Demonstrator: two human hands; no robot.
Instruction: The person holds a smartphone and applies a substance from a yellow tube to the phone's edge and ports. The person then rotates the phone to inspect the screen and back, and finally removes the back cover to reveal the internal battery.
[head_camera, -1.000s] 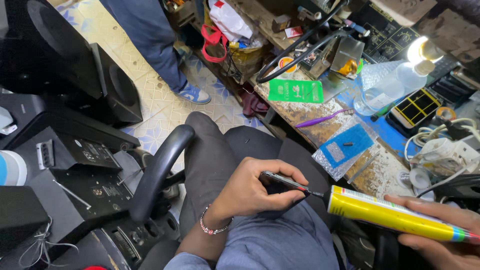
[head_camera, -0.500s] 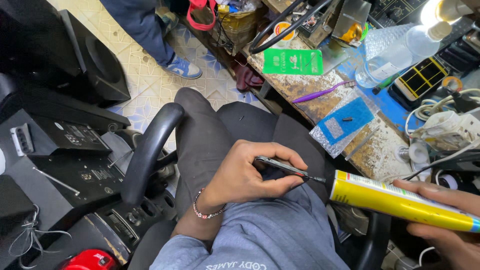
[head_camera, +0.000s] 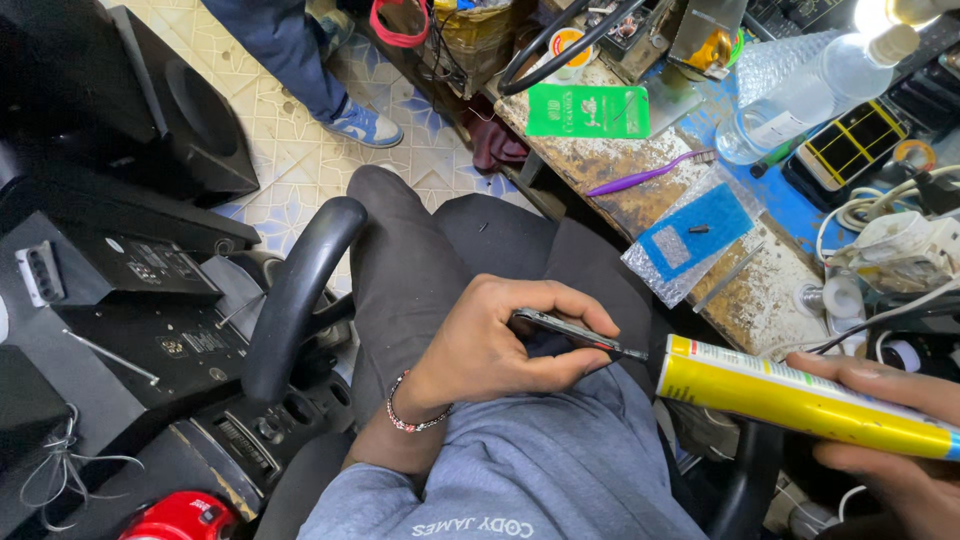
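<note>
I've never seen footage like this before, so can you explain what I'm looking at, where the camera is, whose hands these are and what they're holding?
The single view comes from a camera worn on a seated person's head, looking down over their lap. Both hands are that person's own. The left hand grips a thin dark phone by its edge. The right hand holds a yellow tube, its end right at the phone's tip. On the worn workbench lie a purple toothbrush, a green card and a clear bottle. Another person's leg and blue shoe stand on the tiled floor.

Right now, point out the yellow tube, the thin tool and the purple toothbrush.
yellow tube (head_camera: 800, 398), head view, mid-body
thin tool (head_camera: 580, 334), head view, dark shaft
purple toothbrush (head_camera: 645, 176), head view, handle
</note>
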